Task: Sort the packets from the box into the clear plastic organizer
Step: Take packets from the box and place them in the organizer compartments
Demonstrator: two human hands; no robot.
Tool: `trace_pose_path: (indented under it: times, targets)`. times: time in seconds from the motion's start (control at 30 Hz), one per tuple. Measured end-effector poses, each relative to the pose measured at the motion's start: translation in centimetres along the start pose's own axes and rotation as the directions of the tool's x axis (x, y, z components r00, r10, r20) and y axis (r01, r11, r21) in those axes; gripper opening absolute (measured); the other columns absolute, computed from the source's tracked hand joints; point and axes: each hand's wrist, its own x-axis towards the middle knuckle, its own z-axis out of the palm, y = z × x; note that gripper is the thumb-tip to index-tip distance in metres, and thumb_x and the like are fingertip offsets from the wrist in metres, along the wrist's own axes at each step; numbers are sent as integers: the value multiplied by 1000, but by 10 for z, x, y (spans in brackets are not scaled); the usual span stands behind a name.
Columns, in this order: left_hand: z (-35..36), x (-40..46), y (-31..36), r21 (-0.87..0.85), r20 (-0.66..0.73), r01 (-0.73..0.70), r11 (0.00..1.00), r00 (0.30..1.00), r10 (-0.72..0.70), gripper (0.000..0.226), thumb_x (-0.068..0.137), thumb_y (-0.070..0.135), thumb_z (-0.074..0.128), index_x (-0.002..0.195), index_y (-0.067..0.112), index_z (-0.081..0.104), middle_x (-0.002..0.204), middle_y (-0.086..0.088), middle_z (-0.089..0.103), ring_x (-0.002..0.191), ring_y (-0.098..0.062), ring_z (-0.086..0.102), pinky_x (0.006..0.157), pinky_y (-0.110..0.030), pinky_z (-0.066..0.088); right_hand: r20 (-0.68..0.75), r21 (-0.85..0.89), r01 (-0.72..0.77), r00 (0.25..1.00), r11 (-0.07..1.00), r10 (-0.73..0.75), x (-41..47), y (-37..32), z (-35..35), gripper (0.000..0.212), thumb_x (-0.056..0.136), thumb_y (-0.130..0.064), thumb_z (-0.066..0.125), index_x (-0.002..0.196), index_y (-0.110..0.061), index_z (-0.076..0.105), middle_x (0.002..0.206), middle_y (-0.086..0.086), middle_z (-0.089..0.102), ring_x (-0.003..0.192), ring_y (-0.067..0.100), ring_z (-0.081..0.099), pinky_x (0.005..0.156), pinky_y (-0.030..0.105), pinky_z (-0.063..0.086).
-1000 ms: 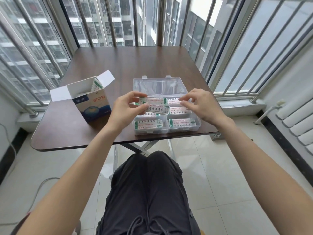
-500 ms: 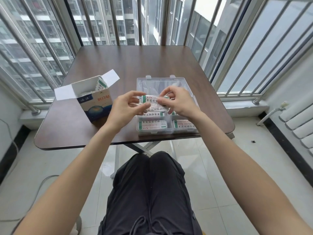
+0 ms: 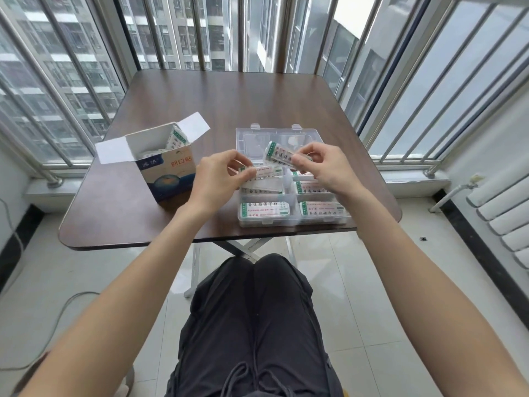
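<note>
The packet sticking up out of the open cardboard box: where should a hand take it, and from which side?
Pinch the upper end of the white, green-edged packet, the only part showing above the rim of the open blue and white cardboard box. It leans on the box's far right inner corner, so come from above through the open top, grip across its flat faces, and lift upward.

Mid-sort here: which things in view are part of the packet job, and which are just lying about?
Part of the job:
- open box, packets still inside
- clear organizer, lid open
- packet pinched in the right hand
- packets held by the left hand

Just lying about:
- cable on the floor
- radiator
- window bars
</note>
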Motion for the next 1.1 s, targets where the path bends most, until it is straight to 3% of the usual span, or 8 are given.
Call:
trace_pose_path:
  times: [0.1, 0.27, 0.47, 0.57, 0.63, 0.73, 0.87, 1.1]
  targets:
    - [-4, 1, -4, -119, -98, 58, 991, 993, -70, 16, 82, 25, 71, 94, 14, 68, 88, -1, 68, 75, -9, 65, 57, -24, 58, 99, -27, 10, 995, 1000, -7, -5, -6, -2, 7, 87, -19, 67, 89, -13, 65, 78, -5, 64, 69, 3, 55, 62, 11, 44]
    - [-13, -3, 1, -247, -261, -17, 969, 964, -50, 11, 84, 19, 69, 91, 12, 65, 89, 1, 67, 74, -5, 63, 56, -19, 56, 228, -334, 100, 973, 937, -23, -7, -15, 8, 15, 84, -28, 69, 90, -14, 69, 79, -14, 53, 68, 1, 42, 61, 19, 32]
    - [-13, 2, -2, -323, -133, 55, 945, 986, -103, 7, 83, 18, 71, 86, 19, 64, 89, -2, 68, 83, -15, 67, 62, -28, 59, 185, -574, 157, 981, 803, -60, -4, -18, 35, 27, 79, -41, 72, 97, -22, 71, 99, -1, 54, 90, 10, 46, 77, 27, 36]
    - [-11, 4, -3, -331, -82, 101, 938, 988, -135, 8, 83, 18, 70, 88, 17, 64, 92, -5, 68, 84, -17, 68, 64, -30, 59, 132, -475, 117, 989, 872, -60, -5, -16, 31, 23, 82, -27, 71, 103, -20, 69, 95, -4, 58, 80, 7, 49, 73, 25, 36]
    - [-10, 5, -2, -339, -67, 117, 934, 987, -148, 9, 83, 18, 70, 89, 15, 64, 94, -7, 69, 82, -16, 68, 64, -29, 59, 84, -203, 23, 996, 979, -6, -5, -15, 25, 21, 87, -10, 60, 106, -15, 67, 94, -1, 66, 78, 9, 58, 68, 21, 43]
    - [-6, 5, 1, -323, -54, 123, 938, 987, -148, 11, 83, 20, 70, 91, 14, 64, 95, -7, 69, 81, -17, 68, 64, -31, 59, 93, 138, -77, 994, 987, 65, -7, -18, 19, 20, 91, -6, 56, 110, -11, 62, 89, 6, 69, 69, 11, 64, 58, 18, 48]
    - [-2, 5, 4, -318, -26, 121, 940, 990, -136, 12, 82, 20, 71, 91, 15, 65, 92, -4, 69, 81, -16, 68, 63, -29, 59, 85, 138, -44, 996, 989, 33, -7, -16, 19, 24, 85, -5, 67, 108, -6, 59, 75, 4, 69, 57, 7, 62, 53, 18, 48]
    - [-3, 2, 1, -359, 21, 155, 921, 987, -158, 11, 81, 18, 71, 90, 14, 65, 84, 1, 68, 71, -9, 67, 61, -23, 56, 52, 91, -91, 995, 992, 86, -11, -11, 9, 10, 92, -15, 59, 88, -9, 65, 74, 6, 68, 54, 11, 65, 43, 18, 45]
